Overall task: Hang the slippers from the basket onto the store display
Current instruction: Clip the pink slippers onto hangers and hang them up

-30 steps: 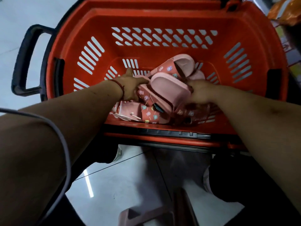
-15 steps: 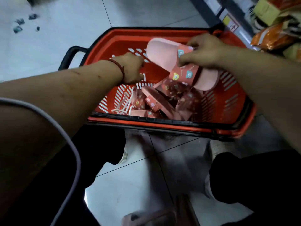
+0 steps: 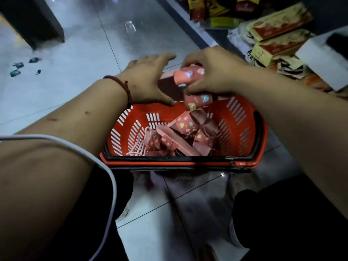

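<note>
Glossy pale floor tiles (image 3: 169,213), near the crouching person's dark-clad knees, carry item one: an orange-red plastic basket (image 3: 178,162) with slotted walls, set within arm's reach, presumably so stock can be drawn without standing. Contents: several pink slippers (image 3: 180,132), tumbled at odd angles, plus white hangers (image 3: 138,147) at the left wall. Item two, above the far rim: one pair of slippers (image 3: 190,76), lifted clear of the heap, the lower one dangling beneath as if tied to its mate. Right hand (image 3: 216,72): grip closed, fingers curled over the upper strap. Left hand (image 3: 148,80), red cord at the wrist: grip open, fingers straight and spread beside the sole, probably steadying the pair for hanging; contact cannot be confirmed. Straps bear small cartoon prints; no legible wording. Beyond, right: a low shelf of yellow-and-red packets (image 3: 278,34), print blurred. Far left: dark scraps (image 3: 18,67) on the tiles.
</note>
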